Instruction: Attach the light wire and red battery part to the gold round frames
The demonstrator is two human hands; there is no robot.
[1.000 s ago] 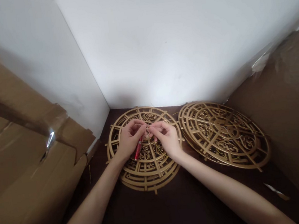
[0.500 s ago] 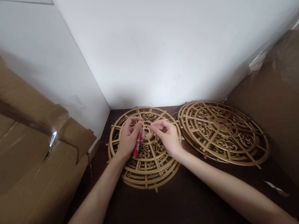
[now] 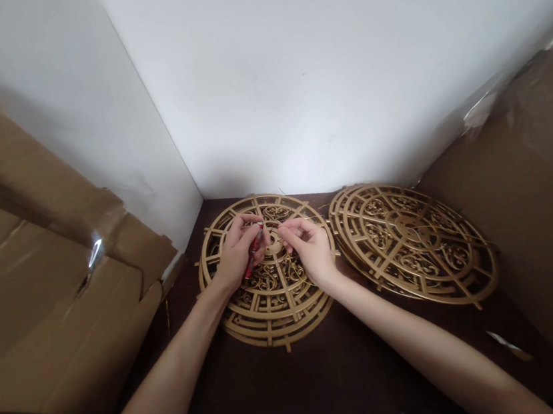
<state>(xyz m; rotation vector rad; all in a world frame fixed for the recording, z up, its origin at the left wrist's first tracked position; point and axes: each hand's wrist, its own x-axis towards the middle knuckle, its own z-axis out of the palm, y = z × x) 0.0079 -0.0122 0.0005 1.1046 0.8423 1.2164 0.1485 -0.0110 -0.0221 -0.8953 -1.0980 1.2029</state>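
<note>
My left hand (image 3: 234,252) grips a small red tool (image 3: 254,251) with a metal tip, held upright over the middle of a stack of gold filigree discs (image 3: 268,305). My right hand (image 3: 309,246) is beside it, fingertips pinched on a thin gold wire (image 3: 292,273) that trails down across the discs. The two hands almost meet above the stack's hub. A second stack of the same round gold discs (image 3: 415,244) lies to the right, untouched.
Both stacks rest on a dark brown table (image 3: 327,375) pushed into a white wall corner (image 3: 292,84). Large cardboard boxes stand at the left (image 3: 40,296) and right (image 3: 546,187). A small scrap (image 3: 510,345) lies on the table at right.
The left hand has lifted the red tool and turned it more upright, nearer the hub. The right hand's pinched fingers have shifted slightly up and back.
</note>
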